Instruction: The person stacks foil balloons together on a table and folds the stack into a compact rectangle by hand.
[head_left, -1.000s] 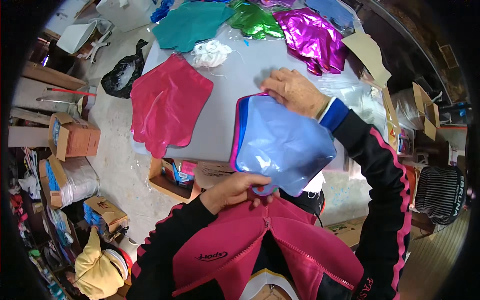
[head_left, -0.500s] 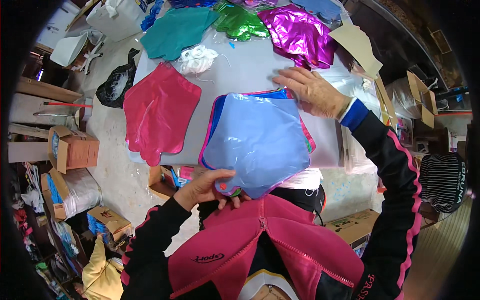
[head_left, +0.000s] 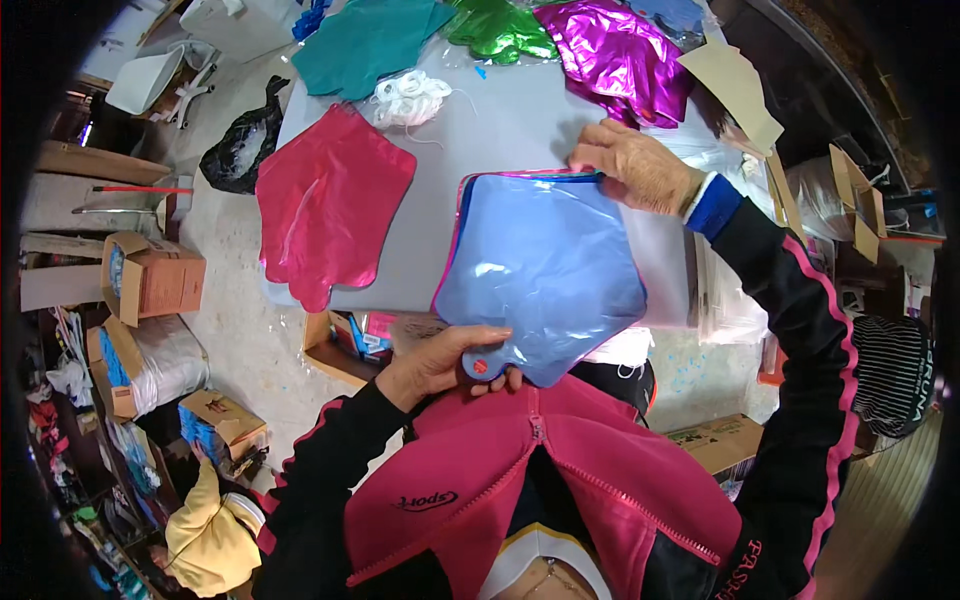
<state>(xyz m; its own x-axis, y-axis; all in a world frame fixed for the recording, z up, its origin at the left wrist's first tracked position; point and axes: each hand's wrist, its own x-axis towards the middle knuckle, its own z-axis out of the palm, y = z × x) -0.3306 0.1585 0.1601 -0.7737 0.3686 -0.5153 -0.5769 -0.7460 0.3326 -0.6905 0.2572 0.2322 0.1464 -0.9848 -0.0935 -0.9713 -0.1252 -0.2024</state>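
A stack of flat, star-like foil balloons lies before me at the table's near edge. On top is a light blue foil balloon (head_left: 545,260); pink and dark blue edges of others peek out along its left and upper sides. My left hand (head_left: 445,362) is closed on the stack's near left end, thumb above and fingers below, beside a tab with a red dot. At the far right corner my right hand (head_left: 640,165) has its fingers curled and pinched on the stack's edge. To the left lies a crimson foil balloon (head_left: 335,200).
White string (head_left: 410,97) lies in a bundle on the table (head_left: 480,120). Behind it are teal (head_left: 365,45), green (head_left: 500,30) and magenta (head_left: 620,60) foil pieces. Cardboard (head_left: 735,90) sits at the right edge. A person in yellow (head_left: 210,530) is at lower left, near open boxes (head_left: 155,280).
My right hand has gone from spread fingers to a pinch on the far right corner. The balloons beneath now line up more closely under the light blue one.
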